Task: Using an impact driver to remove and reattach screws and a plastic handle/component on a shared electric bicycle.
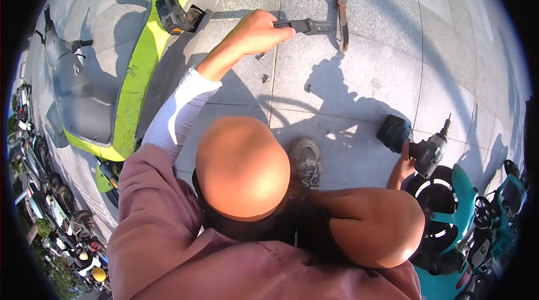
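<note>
My left hand reaches forward, its fingers closed on one end of a flat dark bracket. The bracket's free end points right, close to a narrow bent metal strip lying on the paving; I cannot tell whether they touch. Low on the right, my right hand grips a dark cordless drill by its handle, partly hidden behind my knee. The drill's bit points away from me, and its battery is toward the left. Small loose pieces, perhaps screws, lie on the ground below my left hand.
A yellow-green scooter with a grey seat stands at the left, a black fitting jutting from its front. A teal scooter is at the lower right. My shoe rests on grey paving. Several parked two-wheelers line the left edge.
</note>
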Demonstrator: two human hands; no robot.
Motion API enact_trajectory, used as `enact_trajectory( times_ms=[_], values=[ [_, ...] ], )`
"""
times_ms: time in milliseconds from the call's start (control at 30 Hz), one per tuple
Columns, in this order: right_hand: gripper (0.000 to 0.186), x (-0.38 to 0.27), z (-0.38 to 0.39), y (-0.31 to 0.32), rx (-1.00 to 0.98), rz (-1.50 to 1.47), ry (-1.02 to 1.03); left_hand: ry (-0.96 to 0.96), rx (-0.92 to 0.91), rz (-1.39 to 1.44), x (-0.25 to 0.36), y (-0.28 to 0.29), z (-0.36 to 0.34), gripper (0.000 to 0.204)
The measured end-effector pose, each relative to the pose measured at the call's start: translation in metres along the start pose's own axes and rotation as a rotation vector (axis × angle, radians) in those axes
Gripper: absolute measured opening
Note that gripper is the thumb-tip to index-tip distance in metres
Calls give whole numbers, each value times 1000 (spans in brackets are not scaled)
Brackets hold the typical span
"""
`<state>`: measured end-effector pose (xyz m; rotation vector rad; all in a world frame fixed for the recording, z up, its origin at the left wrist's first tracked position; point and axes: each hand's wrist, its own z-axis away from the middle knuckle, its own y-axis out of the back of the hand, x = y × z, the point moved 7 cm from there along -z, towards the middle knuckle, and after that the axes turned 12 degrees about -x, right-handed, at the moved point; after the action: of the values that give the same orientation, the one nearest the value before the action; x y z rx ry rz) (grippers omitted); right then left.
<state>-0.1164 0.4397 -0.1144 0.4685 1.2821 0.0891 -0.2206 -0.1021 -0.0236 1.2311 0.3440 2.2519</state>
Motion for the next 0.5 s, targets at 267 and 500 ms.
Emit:
enact_trajectory(
  times_ms=[267, 500],
  values=[
    [48, -22, 37, -137, -680, 359, 203, 100, 358, 138, -110, -18, 94, 34],
    [37, -111, 24, -373, -1051, 492, 810, 222, 359, -124, -141, 1, 103, 30]
  ],
)
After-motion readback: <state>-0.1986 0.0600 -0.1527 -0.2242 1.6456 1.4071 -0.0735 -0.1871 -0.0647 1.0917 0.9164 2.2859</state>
